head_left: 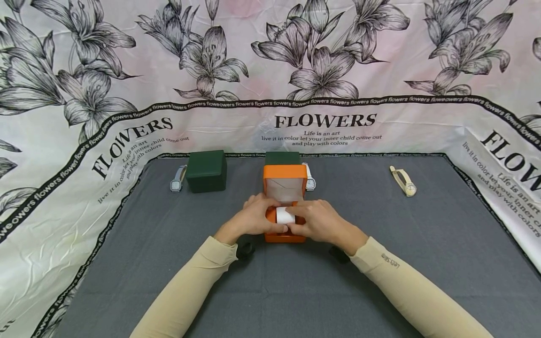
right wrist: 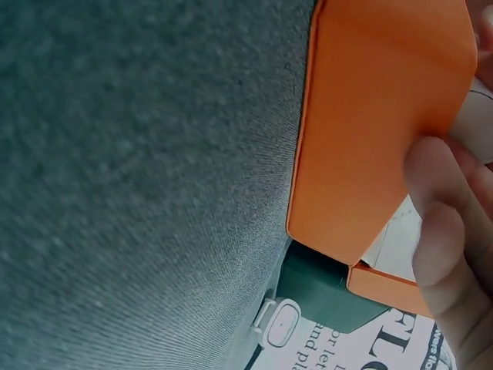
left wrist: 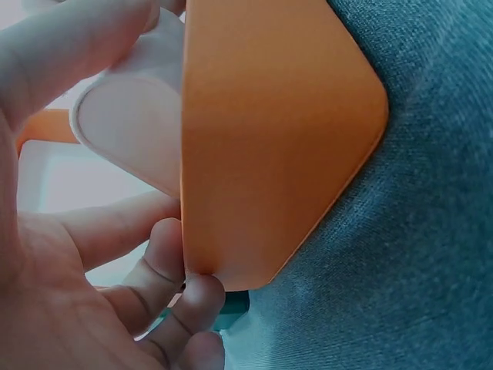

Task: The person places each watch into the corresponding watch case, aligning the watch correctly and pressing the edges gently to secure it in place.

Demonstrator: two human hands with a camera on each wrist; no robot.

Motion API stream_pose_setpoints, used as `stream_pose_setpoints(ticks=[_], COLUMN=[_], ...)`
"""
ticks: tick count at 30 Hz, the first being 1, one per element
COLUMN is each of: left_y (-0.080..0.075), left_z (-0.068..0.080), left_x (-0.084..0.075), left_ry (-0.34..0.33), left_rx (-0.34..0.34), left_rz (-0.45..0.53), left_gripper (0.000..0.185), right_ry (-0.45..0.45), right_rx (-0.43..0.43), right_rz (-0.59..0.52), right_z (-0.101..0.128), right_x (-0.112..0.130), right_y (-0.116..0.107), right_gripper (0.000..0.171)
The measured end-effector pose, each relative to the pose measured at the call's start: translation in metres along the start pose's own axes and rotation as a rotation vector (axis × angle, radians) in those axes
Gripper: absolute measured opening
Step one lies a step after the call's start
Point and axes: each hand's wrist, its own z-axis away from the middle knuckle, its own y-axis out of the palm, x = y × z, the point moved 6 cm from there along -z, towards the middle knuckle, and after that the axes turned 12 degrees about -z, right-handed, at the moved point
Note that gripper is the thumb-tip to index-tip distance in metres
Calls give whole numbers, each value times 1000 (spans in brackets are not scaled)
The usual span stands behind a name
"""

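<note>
Sitting at the middle of the grey-clothed tabletop (head_left: 380, 263), an orange watch box (head_left: 285, 206) stands open with its lid upright, and both hands work on the white cushion (head_left: 285, 216) in its base. The left hand (head_left: 255, 218) curls its fingers round the cushion and the box's left side; the right hand (head_left: 319, 220) does the same from the right, fingertips on the cushion's top.

Only the left wrist view shows the cushion's rounded end (left wrist: 135, 127) raised above the box's rim, with the thumb across it and the lower fingers (left wrist: 166, 258) tucked against the box's orange wall (left wrist: 269, 146). The right wrist view shows the outer orange wall (right wrist: 370, 139) with one finger (right wrist: 443, 231) laid over its edge, and, behind it, a dark green box (right wrist: 323, 297) and a white watch (right wrist: 279, 324), both just beside the orange box's back.

From the head view, a second dark green box (head_left: 206, 171) stands at the back left with a pale watch (head_left: 177, 179) next to it, and a cream watch (head_left: 403, 181) lies well apart at the back right. Bare cloth lies to both sides and in front of the orange box; a flower-printed sheet (head_left: 84, 141) borders the cloth on three sides.
</note>
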Motion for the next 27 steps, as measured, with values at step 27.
stream_pose_setpoints(ticks=[27], left_y=[-1], left_z=[7], left_x=[2], left_ry=[-8], left_rx=[-19], left_rz=[107], left_gripper=[59], right_ry=[-137], right_rx=[-123], right_rz=[127], right_z=[11], right_x=[15], right_y=[-4], right_gripper=[32])
